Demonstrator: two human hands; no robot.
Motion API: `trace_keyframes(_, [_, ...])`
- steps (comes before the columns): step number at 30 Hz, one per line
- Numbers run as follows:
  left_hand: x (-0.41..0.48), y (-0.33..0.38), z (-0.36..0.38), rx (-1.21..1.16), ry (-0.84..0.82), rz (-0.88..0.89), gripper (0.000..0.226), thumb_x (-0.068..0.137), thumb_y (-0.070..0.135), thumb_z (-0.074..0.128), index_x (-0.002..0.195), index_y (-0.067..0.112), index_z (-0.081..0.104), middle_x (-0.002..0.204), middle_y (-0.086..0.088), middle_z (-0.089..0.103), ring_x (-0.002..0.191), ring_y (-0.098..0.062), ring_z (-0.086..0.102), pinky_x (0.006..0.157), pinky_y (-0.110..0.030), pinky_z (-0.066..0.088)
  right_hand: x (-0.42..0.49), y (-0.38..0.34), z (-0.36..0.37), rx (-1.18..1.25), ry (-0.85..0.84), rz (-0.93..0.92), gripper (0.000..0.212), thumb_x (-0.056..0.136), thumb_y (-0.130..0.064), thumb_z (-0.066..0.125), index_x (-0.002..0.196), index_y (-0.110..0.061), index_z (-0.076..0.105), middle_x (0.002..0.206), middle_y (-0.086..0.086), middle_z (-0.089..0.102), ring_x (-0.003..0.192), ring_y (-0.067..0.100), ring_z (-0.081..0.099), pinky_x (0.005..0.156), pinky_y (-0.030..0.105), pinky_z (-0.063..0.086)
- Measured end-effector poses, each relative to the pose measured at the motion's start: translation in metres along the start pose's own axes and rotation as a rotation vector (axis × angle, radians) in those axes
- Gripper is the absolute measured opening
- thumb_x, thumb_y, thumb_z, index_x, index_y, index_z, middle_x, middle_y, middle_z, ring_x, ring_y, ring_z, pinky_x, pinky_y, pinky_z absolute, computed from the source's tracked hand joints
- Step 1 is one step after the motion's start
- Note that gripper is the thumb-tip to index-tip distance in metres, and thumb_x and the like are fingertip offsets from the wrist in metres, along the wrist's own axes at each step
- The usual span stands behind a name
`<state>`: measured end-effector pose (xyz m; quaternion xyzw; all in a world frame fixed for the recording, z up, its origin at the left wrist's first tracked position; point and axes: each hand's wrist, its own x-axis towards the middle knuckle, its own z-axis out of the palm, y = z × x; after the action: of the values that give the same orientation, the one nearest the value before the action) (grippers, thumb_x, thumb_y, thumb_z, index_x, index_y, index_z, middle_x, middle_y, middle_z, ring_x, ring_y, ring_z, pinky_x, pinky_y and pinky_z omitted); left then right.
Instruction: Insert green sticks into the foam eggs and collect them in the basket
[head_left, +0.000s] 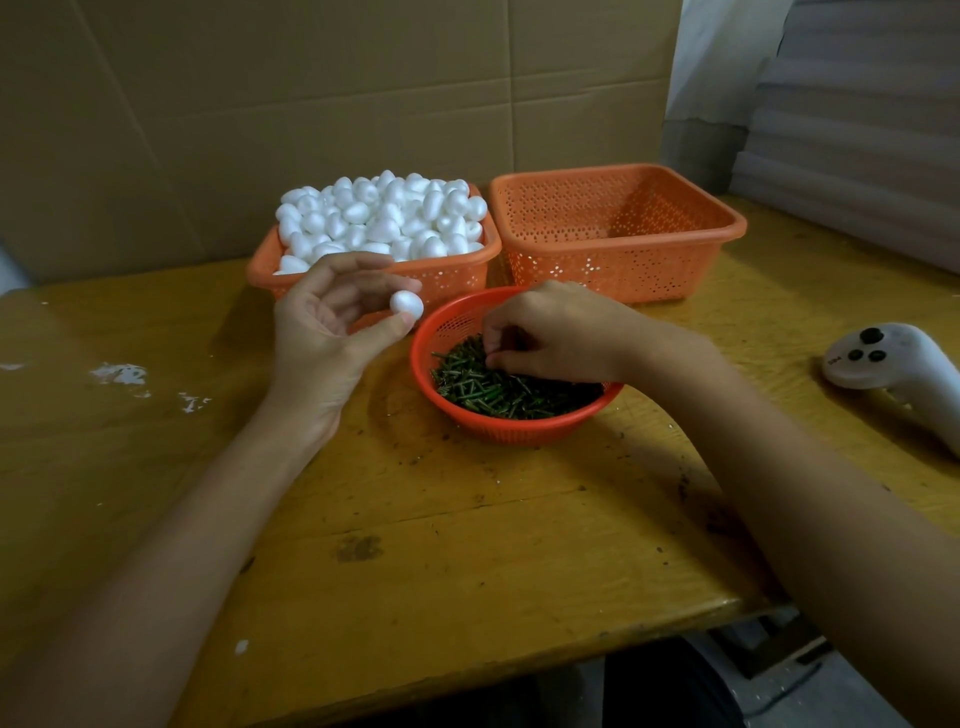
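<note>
Left grip (322, 338), foam egg (407, 304) between fingertips (395, 328)

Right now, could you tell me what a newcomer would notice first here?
White foam eggs heap the left orange basket at the back, beside an empty basket. Nearer, the left hand pinches one egg while the right hand picks among green sticks in a round red basket.

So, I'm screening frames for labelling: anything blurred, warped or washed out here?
Head view: wide-angle warp bows the table edges; the piled foam eggs wash out to near-flat white; the green sticks smear into one dark mass; the foam egg in the left hand reads clearly; shadows are soft.
</note>
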<state>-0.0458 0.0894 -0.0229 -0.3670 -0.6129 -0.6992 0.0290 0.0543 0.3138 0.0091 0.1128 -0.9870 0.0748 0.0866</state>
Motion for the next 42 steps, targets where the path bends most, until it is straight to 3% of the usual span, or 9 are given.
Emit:
trace_keyframes(5, [-0.0023, -0.0001, 0.0038, 0.028, -0.012, 0.016, 0.056, 0.083, -0.003, 0.084, 0.131, 0.009, 0.057, 0.108, -0.009, 0.080, 0.112, -0.029, 0.074, 0.097, -0.032, 0.057, 0.0001, 0.0003, 0.0001, -0.001, -0.002, -0.003, 0.009, 0.096, -0.032, 0.069, 0.103, -0.029, 0.073, 0.101, -0.012, 0.074, 0.097, 0.014, 0.066, 0.089, 0.038, 0.051])
trace_keyframes(14, [-0.0021, 0.0006, 0.0034, 0.031, -0.007, 0.013, 0.056, 0.083, -0.002, 0.086, 0.132, 0.005, 0.058, 0.108, -0.009, 0.080, 0.115, -0.027, 0.074, 0.097, -0.031, 0.057, 0.0007, 0.0011, 0.0002, 0.002, -0.010, -0.003, 0.009, 0.097, -0.034, 0.068, 0.103, -0.029, 0.072, 0.101, -0.012, 0.073, 0.096, 0.013, 0.066, 0.089, 0.040, 0.052])
trace_keyframes(20, [-0.0019, 0.0019, 0.0034, -0.017, 0.026, -0.035, 0.052, 0.083, 0.008, 0.088, 0.129, 0.016, 0.064, 0.107, -0.011, 0.081, 0.108, -0.031, 0.077, 0.098, -0.045, 0.061, 0.0006, 0.0013, 0.0006, 0.006, -0.008, -0.004, 0.009, 0.097, -0.033, 0.068, 0.103, -0.030, 0.072, 0.102, -0.014, 0.073, 0.098, 0.011, 0.066, 0.090, 0.038, 0.052])
trace_keyframes(24, [-0.0022, 0.0014, 0.0024, -0.026, 0.025, -0.050, 0.054, 0.081, 0.016, 0.090, 0.128, 0.019, 0.065, 0.106, -0.011, 0.081, 0.100, -0.032, 0.079, 0.091, -0.041, 0.063, 0.0006, 0.0013, 0.0002, 0.005, -0.009, -0.003, 0.008, 0.097, -0.033, 0.068, 0.103, -0.029, 0.072, 0.102, -0.014, 0.073, 0.097, 0.011, 0.066, 0.090, 0.038, 0.052])
trace_keyframes(29, [-0.0007, -0.0018, 0.0004, -0.036, 0.022, -0.042, 0.046, 0.085, 0.009, 0.086, 0.126, 0.016, 0.067, 0.104, -0.013, 0.081, 0.089, -0.033, 0.080, 0.082, -0.038, 0.065, 0.0006, 0.0011, 0.0006, 0.003, -0.005, -0.005, 0.009, 0.097, -0.033, 0.068, 0.104, -0.029, 0.072, 0.102, -0.014, 0.073, 0.098, 0.011, 0.066, 0.090, 0.037, 0.051])
trace_keyframes(37, [0.0001, -0.0022, 0.0011, -0.069, 0.013, -0.026, 0.016, 0.092, 0.003, 0.077, 0.108, 0.002, 0.076, 0.106, -0.020, 0.079, 0.095, -0.038, 0.077, 0.080, -0.041, 0.065, -0.0009, -0.0004, -0.0011, -0.001, -0.016, -0.010, 0.011, 0.097, -0.032, 0.068, 0.105, -0.027, 0.073, 0.103, -0.010, 0.074, 0.098, 0.014, 0.067, 0.089, 0.038, 0.052])
trace_keyframes(42, [-0.0002, -0.0027, 0.0007, -0.095, 0.027, -0.046, 0.033, 0.082, 0.008, 0.087, 0.113, 0.004, 0.076, 0.109, -0.019, 0.079, 0.100, -0.039, 0.077, 0.090, -0.045, 0.064, -0.0009, -0.0024, -0.0022, 0.000, -0.023, 0.000, 0.011, 0.098, -0.033, 0.067, 0.106, -0.027, 0.072, 0.104, -0.009, 0.074, 0.099, 0.015, 0.066, 0.091, 0.040, 0.051])
